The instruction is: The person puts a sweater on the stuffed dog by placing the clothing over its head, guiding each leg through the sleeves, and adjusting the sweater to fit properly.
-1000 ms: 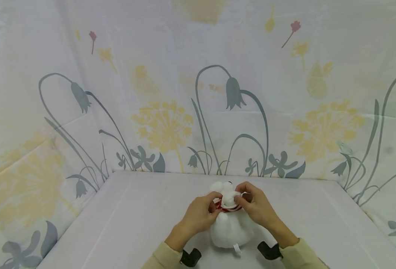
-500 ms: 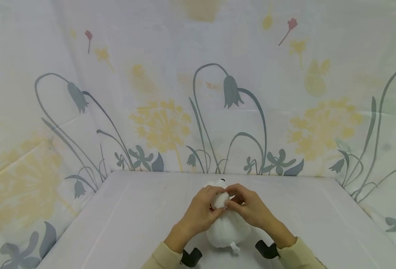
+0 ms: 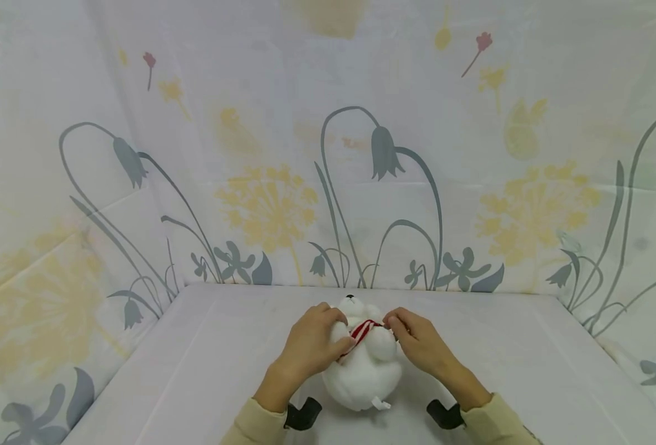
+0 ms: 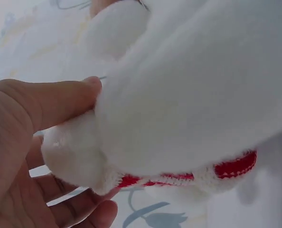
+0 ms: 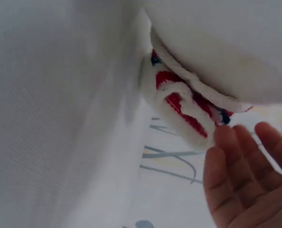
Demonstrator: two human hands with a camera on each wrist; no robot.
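A white plush bear (image 3: 361, 374) with a black nose and a red-and-white scarf (image 3: 363, 331) stands on the white table, its back towards me and a small white tag low down. My left hand (image 3: 312, 339) grips one of its stubby arms; in the left wrist view the thumb (image 4: 60, 97) presses on top and the fingers curl beneath. At the bear's other side is my right hand (image 3: 425, 343), beside the scarf. The right wrist view has these fingers (image 5: 240, 166) loosely extended at the edge of the knitted scarf (image 5: 179, 99), which also shows dark blue bits.
The white table (image 3: 222, 346) runs back to a hanging cloth (image 3: 283, 80) printed with grey and yellow flowers. Black camera mounts (image 3: 444, 414) sit under both wrists.
The bear has turned and shifted left, so more of the scarf shows. Both hands were close together at its neck; the left has moved left with the bear, and the right is now apart from it.
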